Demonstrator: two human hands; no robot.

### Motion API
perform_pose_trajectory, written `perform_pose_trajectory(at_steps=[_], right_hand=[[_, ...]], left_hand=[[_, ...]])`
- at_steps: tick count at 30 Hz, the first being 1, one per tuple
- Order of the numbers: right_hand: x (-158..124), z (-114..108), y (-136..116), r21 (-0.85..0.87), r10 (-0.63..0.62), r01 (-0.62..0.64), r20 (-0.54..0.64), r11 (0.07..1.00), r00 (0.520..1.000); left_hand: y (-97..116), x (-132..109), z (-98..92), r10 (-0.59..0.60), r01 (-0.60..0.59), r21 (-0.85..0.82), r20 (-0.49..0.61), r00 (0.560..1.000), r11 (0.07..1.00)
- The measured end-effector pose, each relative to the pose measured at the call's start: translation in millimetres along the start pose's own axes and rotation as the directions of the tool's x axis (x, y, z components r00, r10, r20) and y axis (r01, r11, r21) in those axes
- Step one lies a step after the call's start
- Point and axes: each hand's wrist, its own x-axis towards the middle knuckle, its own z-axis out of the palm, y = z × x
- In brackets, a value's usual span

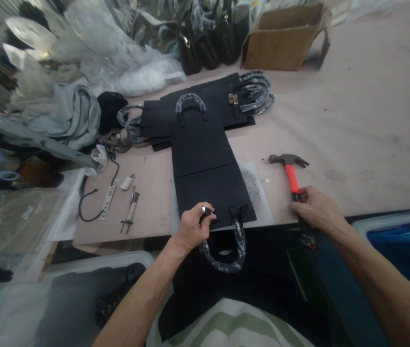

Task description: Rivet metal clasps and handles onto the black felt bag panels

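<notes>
A black bag panel (pixel 205 159) lies lengthwise before me, a plastic-wrapped handle at each end. Near its front edge my left hand (pixel 194 226) is closed round a metal punch (pixel 206 210), whose round top shows above the fingers. The punch's lower tip is hidden by the hand. Beside that hand, the near handle (pixel 241 246) hangs over the table edge. To the right, my right hand (pixel 315 207) grips the claw hammer (pixel 291 178) by its red and black handle, with the head resting on or just above the table; which, I cannot tell.
More black panels (pixel 154 119) with wrapped handles lie behind. Metal tools (pixel 131 212), a white lighter-like piece (pixel 127 182) and a black cord (pixel 82 207) are at left. A speckled white board (pixel 258 193) lies under the panel. A cardboard box (pixel 280 46) and black bags stand farther back.
</notes>
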Motion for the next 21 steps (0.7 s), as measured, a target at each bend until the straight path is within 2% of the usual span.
perform_pose_trajectory(at_steps=[2, 4, 6, 8, 10, 11, 12, 13, 14, 16, 17, 19, 21], right_hand=[[5, -3, -14, 0.285, 0.056, -0.125, 0.237, 0.95, 0.97], [4, -3, -34, 0.429, 0.051, -0.215, 0.363, 0.877, 0.93], [-8, -3, -60, 0.498, 0.082, -0.284, 0.389, 0.819, 0.918], [-28, -5, -89, 0.525, 0.121, -0.296, 0.342, 0.798, 0.932], [-56, -12, -118, 0.451, 0.082, -0.175, 0.219, 0.875, 0.972], [-71, -16, -131, 0.349, -0.016, -0.04, 0.156, 0.936, 0.988], [-85, -19, -142, 0.21, -0.154, 0.131, 0.095, 0.969, 0.984], [-97, -21, -151, 0.057, -0.31, 0.306, 0.073, 0.95, 0.948], [-108, -22, -159, -0.076, -0.447, 0.455, 0.099, 0.887, 0.889], [-121, -20, -169, -0.262, -0.606, 0.646, 0.225, 0.717, 0.763], [-125, -18, -173, -0.316, -0.63, 0.695, 0.294, 0.646, 0.719], [-129, -17, -181, -0.384, -0.648, 0.742, 0.364, 0.55, 0.669], [-132, -19, -191, -0.397, -0.699, 0.761, 0.321, 0.513, 0.639]], left_hand=[[-2, 0, 1.4, 0.035, -0.035, 0.017, 0.004, 0.999, 0.999], [-3, -1, 2.9, 0.086, -0.086, 0.034, -0.003, 0.996, 0.996], [-4, -1, 4.3, 0.13, -0.129, 0.043, -0.017, 0.991, 0.991], [-4, -1, 5.3, 0.145, -0.143, 0.047, -0.028, 0.989, 0.989], [-3, 0, 5.6, 0.134, -0.132, 0.048, -0.03, 0.991, 0.99], [-3, 0, 5.5, 0.128, -0.127, 0.049, -0.03, 0.991, 0.991], [-2, 0, 5.4, 0.125, -0.123, 0.05, -0.032, 0.992, 0.991], [-2, 0, 5.4, 0.124, -0.122, 0.051, -0.033, 0.992, 0.991], [-1, 0, 5.4, 0.126, -0.124, 0.053, -0.033, 0.991, 0.991], [-1, 1, 5.8, 0.14, -0.138, 0.055, -0.04, 0.989, 0.989], [-1, 2, 6.0, 0.148, -0.145, 0.056, -0.045, 0.988, 0.988], [0, 2, 6.3, 0.152, -0.15, 0.054, -0.046, 0.987, 0.987], [0, 3, 6.1, 0.146, -0.144, 0.048, -0.04, 0.988, 0.988]])
